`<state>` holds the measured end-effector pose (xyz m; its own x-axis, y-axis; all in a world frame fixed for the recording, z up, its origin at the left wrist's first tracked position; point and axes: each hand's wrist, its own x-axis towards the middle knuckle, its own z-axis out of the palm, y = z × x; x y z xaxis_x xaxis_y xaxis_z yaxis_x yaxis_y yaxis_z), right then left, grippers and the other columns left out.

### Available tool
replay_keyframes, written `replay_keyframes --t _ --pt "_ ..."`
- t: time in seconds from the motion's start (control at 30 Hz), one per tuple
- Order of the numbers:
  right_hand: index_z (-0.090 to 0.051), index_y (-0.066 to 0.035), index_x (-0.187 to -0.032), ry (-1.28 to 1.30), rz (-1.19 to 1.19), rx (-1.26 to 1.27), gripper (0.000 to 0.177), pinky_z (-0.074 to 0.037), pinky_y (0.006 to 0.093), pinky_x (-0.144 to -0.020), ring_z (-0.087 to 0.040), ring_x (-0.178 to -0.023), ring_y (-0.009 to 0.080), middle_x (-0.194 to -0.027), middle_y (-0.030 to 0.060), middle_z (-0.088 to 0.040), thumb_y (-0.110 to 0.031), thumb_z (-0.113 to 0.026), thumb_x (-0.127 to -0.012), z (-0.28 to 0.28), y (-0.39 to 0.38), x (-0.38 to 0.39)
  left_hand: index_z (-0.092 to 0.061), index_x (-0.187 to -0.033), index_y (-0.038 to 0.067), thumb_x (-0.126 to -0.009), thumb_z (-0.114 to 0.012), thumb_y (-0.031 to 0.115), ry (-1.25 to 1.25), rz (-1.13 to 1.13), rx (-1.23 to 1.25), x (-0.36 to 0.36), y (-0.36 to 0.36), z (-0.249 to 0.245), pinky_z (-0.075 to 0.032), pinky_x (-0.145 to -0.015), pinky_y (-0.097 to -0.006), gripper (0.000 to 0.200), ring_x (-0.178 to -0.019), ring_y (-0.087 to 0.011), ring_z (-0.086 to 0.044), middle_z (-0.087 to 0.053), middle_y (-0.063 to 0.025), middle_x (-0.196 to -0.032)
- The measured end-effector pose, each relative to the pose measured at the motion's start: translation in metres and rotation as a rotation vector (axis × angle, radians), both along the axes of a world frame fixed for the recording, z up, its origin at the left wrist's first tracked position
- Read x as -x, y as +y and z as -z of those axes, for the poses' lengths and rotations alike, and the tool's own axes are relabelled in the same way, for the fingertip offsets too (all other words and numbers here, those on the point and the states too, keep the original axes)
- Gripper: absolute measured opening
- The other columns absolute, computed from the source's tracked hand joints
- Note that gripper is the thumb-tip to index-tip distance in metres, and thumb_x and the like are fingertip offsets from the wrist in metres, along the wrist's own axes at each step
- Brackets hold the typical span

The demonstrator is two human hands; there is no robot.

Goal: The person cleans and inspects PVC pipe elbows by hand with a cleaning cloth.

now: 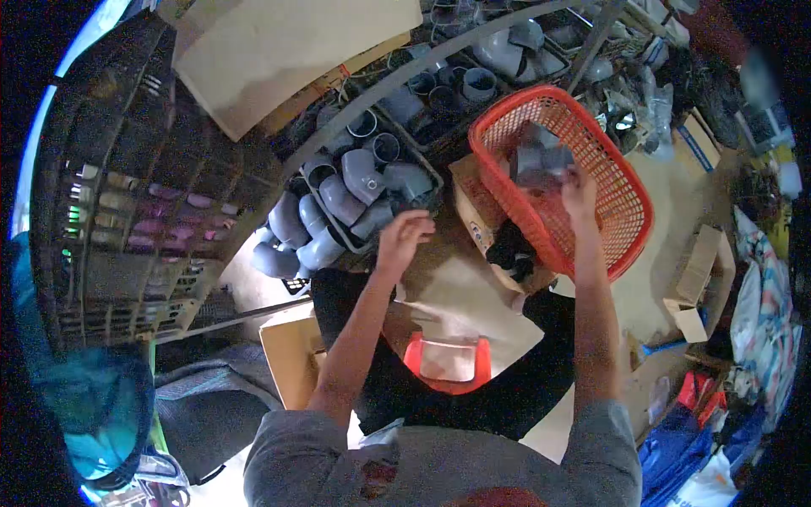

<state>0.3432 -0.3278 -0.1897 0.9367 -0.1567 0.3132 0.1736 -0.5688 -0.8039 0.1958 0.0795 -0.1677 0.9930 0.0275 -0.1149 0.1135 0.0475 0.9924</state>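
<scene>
My right hand [579, 194] reaches down into a red plastic basket [629, 198]. Its fingers are closed at the edge of a grey pipe elbow [556, 159], which lies against other grey fittings [529, 160] in the basket. To the left, my left hand [404, 242] hovers with loosely bent fingers apart and nothing visible in them. It is just in front of a dark crate [348, 235] heaped with grey pipe elbows [361, 175]. Several more elbows [287, 220] are piled at the crate's left side.
A cardboard box [470, 196] stands beneath the basket's left side. Behind runs a metal rail [380, 84] with bins of fittings [439, 100] beyond it. A tall dark plastic crate [144, 194] rises at left. An open carton [701, 283] sits at right. A red object [448, 384] lies between my legs.
</scene>
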Motion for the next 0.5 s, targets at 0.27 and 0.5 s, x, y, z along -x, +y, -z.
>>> replay_keyframes --t 0.27,0.5 --pt "-0.065 0.000 -0.119 0.016 -0.304 -0.178 0.024 -0.053 0.0273 -0.083 -0.063 -0.095 0.0104 -0.106 0.0025 -0.069 -0.013 -0.066 -0.099 -0.235 0.068 0.091 -0.037 -0.152 0.009 -0.097 -0.048 0.064 0.078 0.267 0.948 -0.013 -0.063 -0.101 -0.041 -0.110 -0.0608 0.079 -0.140 -0.0345 -0.044 -0.044 -0.0159 -0.152" --pt "-0.067 0.000 -0.117 0.045 -0.420 -0.261 0.027 -0.053 0.0356 -0.094 -0.069 -0.105 0.0250 -0.112 0.0124 -0.071 -0.013 -0.067 -0.093 -0.194 0.097 0.054 -0.034 -0.155 0.009 -0.088 -0.056 0.065 0.201 0.279 0.952 0.023 -0.040 -0.092 -0.048 -0.099 -0.0637 0.090 -0.127 -0.0421 -0.056 -0.048 -0.0208 -0.149"
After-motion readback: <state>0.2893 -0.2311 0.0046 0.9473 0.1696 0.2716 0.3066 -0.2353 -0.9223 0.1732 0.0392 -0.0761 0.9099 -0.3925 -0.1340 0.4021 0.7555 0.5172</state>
